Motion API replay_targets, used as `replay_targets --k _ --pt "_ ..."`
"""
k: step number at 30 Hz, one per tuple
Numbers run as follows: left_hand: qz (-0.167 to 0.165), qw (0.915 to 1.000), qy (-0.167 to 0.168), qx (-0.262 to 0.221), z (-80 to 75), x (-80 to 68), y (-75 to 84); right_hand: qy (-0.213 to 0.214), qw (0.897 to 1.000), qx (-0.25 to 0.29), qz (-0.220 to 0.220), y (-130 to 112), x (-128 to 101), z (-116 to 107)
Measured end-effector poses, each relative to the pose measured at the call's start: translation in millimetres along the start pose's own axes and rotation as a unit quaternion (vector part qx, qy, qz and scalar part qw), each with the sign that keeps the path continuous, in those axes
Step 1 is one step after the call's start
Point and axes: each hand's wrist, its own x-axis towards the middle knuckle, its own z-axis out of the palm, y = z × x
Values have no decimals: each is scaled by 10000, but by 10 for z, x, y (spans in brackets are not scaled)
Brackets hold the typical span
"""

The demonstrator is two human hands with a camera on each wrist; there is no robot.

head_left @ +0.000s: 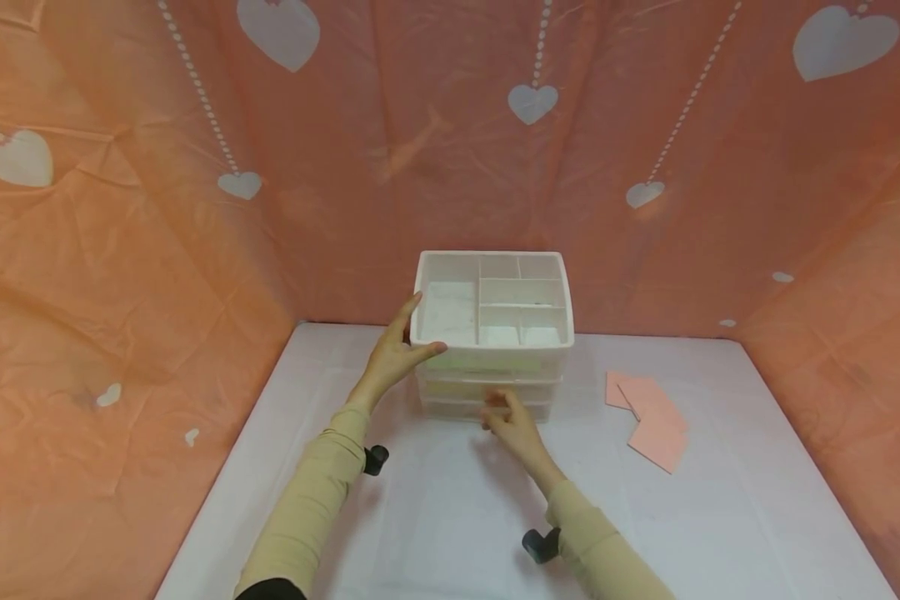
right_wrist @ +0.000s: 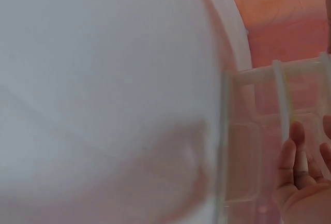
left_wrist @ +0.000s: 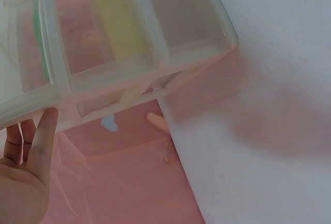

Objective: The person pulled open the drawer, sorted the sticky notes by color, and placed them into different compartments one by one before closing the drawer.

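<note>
A white plastic drawer organizer (head_left: 492, 362) with a divided tray on top stands at the back middle of the table in the head view. My left hand (head_left: 390, 360) holds its front left corner, thumb along the front rim and fingers at the side. That hand (left_wrist: 26, 172) also shows under the rim in the left wrist view. Before the lower drawers is my right hand (head_left: 512, 421), fingers bent and slightly blurred. In the right wrist view, a fingertip of the right hand (right_wrist: 305, 182) appears at a drawer's edge. Something yellow (left_wrist: 119, 22) shows through a clear drawer.
Several pink paper squares (head_left: 656, 425) lie overlapping on the white tabletop (head_left: 450, 517), right of the organizer. An orange-pink cloth with white hearts (head_left: 450, 167) hangs behind and at both sides. Dark wrist cameras (head_left: 542, 546) stick out from the sleeves.
</note>
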Motion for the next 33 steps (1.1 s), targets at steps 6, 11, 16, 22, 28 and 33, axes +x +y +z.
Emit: replay_targets --k 6,11,16,22,28,33 --pt "-19 10000 -18 72 -6 -22 20 189 9952 569 779 165 -54 46" --pt "-81 9997 -60 230 -17 -23 31 317 9870 878 1309 266 -72 77" --pt "-115 9996 -86 248 -21 -23 41 61 9756 1469 1630 328 -60 92" --pt "-176 9994 -58 276 -12 -25 49 -293 9495 2678 1611 367 -43 96" --pt "-246 9994 -47 246 -9 -32 48 -207 9201 3492 1761 392 -42 83" --pt "-246 9993 -48 266 -16 -32 53 -377 9120 3659 1815 415 -89 64"
